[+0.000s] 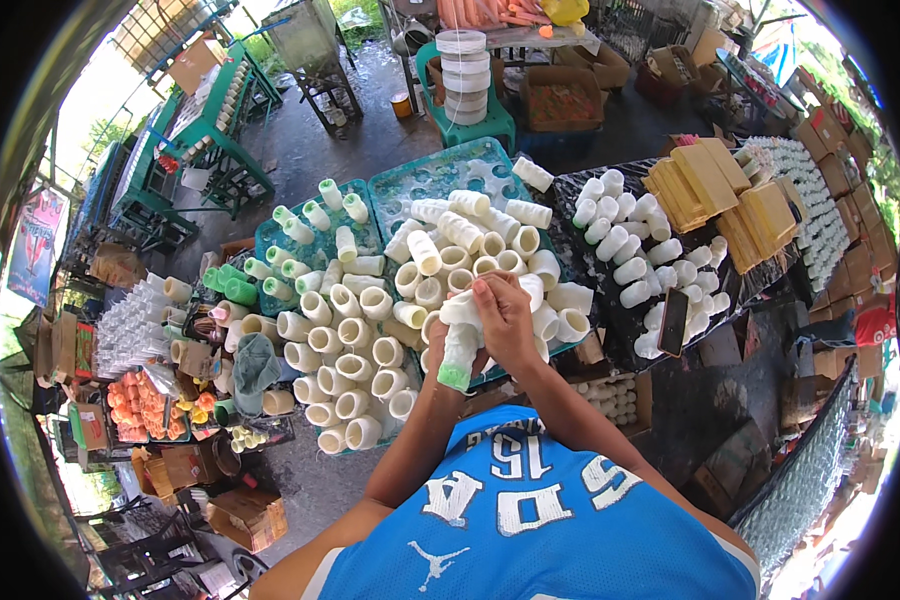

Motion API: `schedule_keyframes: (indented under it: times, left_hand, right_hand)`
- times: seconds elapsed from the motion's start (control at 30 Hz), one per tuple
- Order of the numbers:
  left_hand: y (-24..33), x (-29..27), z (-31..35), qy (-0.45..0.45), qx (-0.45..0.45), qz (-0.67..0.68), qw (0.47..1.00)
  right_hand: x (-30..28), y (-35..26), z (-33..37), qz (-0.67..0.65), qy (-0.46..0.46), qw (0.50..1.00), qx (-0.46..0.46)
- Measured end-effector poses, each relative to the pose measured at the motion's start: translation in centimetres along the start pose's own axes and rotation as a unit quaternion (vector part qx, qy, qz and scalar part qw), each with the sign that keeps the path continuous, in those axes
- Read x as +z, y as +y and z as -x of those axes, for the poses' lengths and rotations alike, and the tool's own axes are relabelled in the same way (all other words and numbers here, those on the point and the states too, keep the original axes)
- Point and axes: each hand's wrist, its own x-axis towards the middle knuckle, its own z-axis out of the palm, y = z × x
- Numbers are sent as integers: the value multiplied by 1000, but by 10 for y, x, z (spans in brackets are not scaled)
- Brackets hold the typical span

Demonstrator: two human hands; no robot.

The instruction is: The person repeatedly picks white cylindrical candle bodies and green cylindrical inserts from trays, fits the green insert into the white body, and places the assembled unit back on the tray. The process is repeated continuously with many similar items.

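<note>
In front of my chest I hold a white cylinder with a green end, like a candle (458,358), its green end tilted down toward me. A white rubbery mold sleeve (460,308) covers its upper part. My right hand (505,318) is closed on the sleeve, thumb on top. My left hand (436,345) wraps the piece from behind and below; its fingers are mostly hidden. Just beyond my hands lies a heap of similar cream-coloured molds (460,232). More hollow molds (353,334) stand to the left with their openings up.
Green-tipped white candles (317,215) stand on a teal tray (380,190). On a black-covered table (560,190) at right are white candles (630,270), a phone (673,322) and yellowish blocks (760,225). A green chair (500,120) holds stacked spools (464,75). Cardboard boxes (248,515) sit at lower left.
</note>
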Motion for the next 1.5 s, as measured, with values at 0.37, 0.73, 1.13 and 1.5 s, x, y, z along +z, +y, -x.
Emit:
schedule_keyframes:
  times: [0.37, 0.73, 1.13, 1.5]
  left_hand:
    - [14, 9, -3, 110, 16, -171, 979]
    - [-2, 10, -45, 144, 390, -510, 753]
    - [-1, 11, -97, 283, 322, -344, 835]
    - [16, -64, -66, 204, 44, -253, 945]
  right_hand:
    - [-11, 26, -10, 148, -15, 989, -8]
    - [-37, 37, 15, -177, -213, 925, 260]
    - [-186, 50, 58, 70, -261, 925, 267]
    - [-276, 154, -14, 334, -14, 941, 44]
